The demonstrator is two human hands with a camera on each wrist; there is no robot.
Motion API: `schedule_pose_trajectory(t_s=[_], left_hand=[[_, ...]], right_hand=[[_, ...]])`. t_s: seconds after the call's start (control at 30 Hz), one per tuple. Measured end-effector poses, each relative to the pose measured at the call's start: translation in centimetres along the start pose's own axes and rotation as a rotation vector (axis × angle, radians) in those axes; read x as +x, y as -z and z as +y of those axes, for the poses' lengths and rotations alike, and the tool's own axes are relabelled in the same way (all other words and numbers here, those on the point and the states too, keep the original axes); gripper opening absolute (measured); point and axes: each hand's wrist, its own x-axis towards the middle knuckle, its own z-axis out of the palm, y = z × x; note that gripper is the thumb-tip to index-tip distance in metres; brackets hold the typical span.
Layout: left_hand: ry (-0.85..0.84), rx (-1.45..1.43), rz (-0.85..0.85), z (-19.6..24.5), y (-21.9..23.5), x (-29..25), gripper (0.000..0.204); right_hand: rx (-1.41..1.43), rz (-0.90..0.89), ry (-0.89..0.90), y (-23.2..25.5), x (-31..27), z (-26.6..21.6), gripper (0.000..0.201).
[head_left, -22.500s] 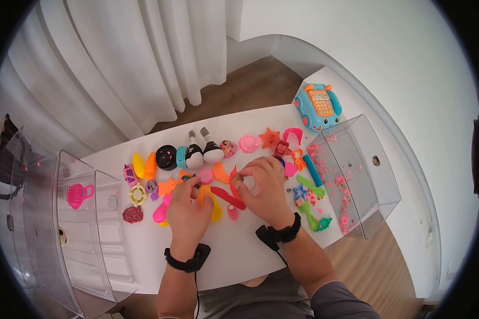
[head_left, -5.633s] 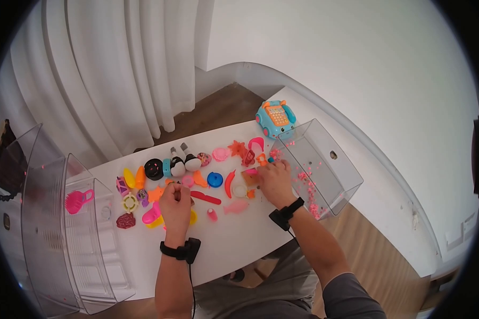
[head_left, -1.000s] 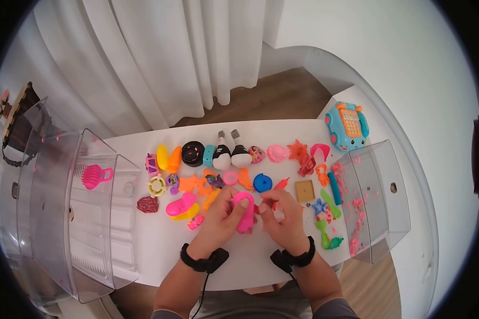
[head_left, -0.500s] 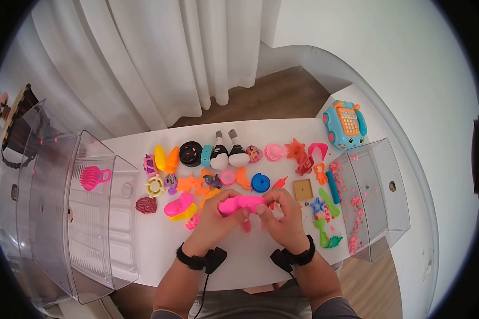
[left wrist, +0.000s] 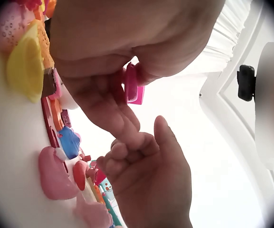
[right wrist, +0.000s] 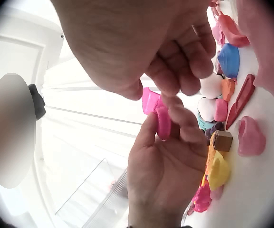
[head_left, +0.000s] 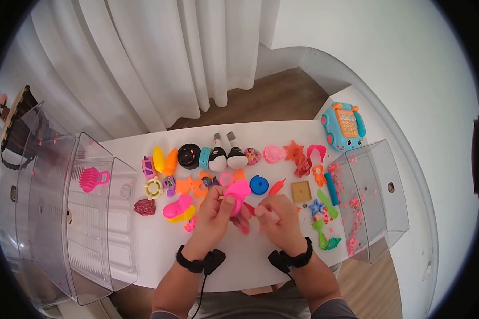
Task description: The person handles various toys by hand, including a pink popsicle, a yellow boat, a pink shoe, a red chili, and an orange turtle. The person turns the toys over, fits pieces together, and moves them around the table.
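Note:
My left hand (head_left: 210,220) pinches a bright pink plastic toy (head_left: 238,192) between thumb and fingers, above the middle of the table. The toy has a wide rounded end and a narrower part; its kind is unclear. In the right wrist view, a flat flared end of the pink toy (right wrist: 151,100) shows above the left fingers. My right hand (head_left: 283,226) is close by on the right, fingers loosely bent and holding nothing. Below the hands in the right wrist view lie a red toy knife (right wrist: 241,102) and a soft-pink rounded piece (right wrist: 252,137).
Toys spread over the white table (head_left: 223,266), among them a blue round lid (head_left: 258,184), a tan square tray (head_left: 301,192) and a red chili (head_left: 277,187). A clear bin (head_left: 380,212) with pink bits stands right, beside a toy phone (head_left: 344,125). Clear drawers (head_left: 101,234) stand left.
Half a second ago both hands held the pink toy sideways; now it tilts upward in the left hand alone, and the right hand has drawn off. Seconds earlier the hands were apart.

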Motion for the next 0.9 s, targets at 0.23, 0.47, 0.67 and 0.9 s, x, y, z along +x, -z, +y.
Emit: schedule_pose_trajectory(t_s=[0.23,0.47,0.67,0.9], left_hand=[[0.169,0.183,0.057,0.9,-0.6,-0.3,0.013],[-0.174,0.100,0.040,-1.5,0.8,0.4,0.015],[-0.079,0.043,-0.016,-0.9,0.3,0.2,0.017],[0.052,0.206,-0.053,-0.4,0.0,-0.1,0.023]], right_hand=[[0.194,0.188,0.009,-0.1,1.2,-1.1,0.013],[0.121,-0.035,0.018,-0.2,0.6,-0.6,0.006],[0.050,-0.127,0.049,-0.5,0.2,-0.3,0.007],[0.103,-0.133,-0.067,-0.6,-0.1,-0.5,0.014]])
